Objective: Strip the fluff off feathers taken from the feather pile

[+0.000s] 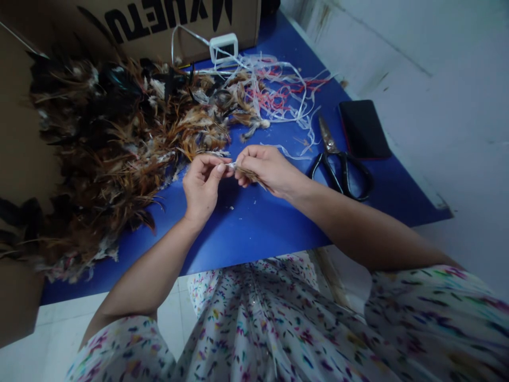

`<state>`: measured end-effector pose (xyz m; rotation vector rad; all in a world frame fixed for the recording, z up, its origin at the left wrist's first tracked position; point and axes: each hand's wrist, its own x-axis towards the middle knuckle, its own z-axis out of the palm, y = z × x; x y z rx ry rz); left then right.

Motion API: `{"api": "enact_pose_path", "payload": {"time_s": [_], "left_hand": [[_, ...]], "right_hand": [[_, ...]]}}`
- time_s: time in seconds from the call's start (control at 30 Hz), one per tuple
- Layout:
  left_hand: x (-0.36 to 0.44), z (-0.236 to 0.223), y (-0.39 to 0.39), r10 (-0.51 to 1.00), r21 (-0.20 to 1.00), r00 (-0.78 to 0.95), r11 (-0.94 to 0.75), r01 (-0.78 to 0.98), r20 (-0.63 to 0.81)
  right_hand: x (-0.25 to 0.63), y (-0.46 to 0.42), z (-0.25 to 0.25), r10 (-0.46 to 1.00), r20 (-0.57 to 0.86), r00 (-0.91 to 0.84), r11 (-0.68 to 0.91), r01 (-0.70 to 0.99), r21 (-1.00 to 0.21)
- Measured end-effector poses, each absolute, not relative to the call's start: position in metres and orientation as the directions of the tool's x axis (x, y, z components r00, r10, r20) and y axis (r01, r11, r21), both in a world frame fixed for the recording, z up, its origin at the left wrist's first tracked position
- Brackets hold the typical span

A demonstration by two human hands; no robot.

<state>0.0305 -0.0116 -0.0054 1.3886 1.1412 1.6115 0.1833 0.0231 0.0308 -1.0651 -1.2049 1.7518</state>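
Note:
Both hands meet above the front part of the blue table (234, 223). In a pinch, my left hand (204, 183) grips the pale quill end of a small feather bunch. My right hand (268, 167) is closed around the brown feather bunch (254, 176), whose vanes show below the fingers and point toward the wrist. Whitish material shows between the two sets of fingertips; whether it is string or quill, I cannot tell. Just beyond the left hand lies a large pile of brown and black feathers (131, 122).
Black-handled scissors (334, 159) lie right of my right hand, beside a dark phone-like slab (365, 129). White and red plastic strips (278, 90) tangle behind the hands. A small white-framed device (223, 49) stands against a cardboard box (238, 26). A wall (437, 106) borders the right.

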Motion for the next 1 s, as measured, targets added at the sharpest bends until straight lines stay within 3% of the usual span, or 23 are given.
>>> {"api": "enact_pose_path", "payload": {"time_s": [0.5, 0.77, 1.0], "left_hand": [[0.031, -0.006, -0.009, 0.933, 0.937, -0.196, -0.329, -0.116, 0.303], [0.027, -0.006, -0.004, 0.891, 0.923, -0.255, -0.385, 0.010, 0.374], [0.029, -0.005, -0.006, 0.890, 0.916, -0.220, -0.397, 0.062, 0.400]], "right_hand": [[0.184, 0.024, 0.031, 0.891, -0.239, -0.385, -0.302, -0.110, -0.947], [0.194, 0.030, 0.036, 0.859, -0.250, -0.446, -0.328, -0.105, -0.939], [0.196, 0.030, 0.034, 0.911, -0.148, -0.384, -0.180, -0.048, -0.982]]}}
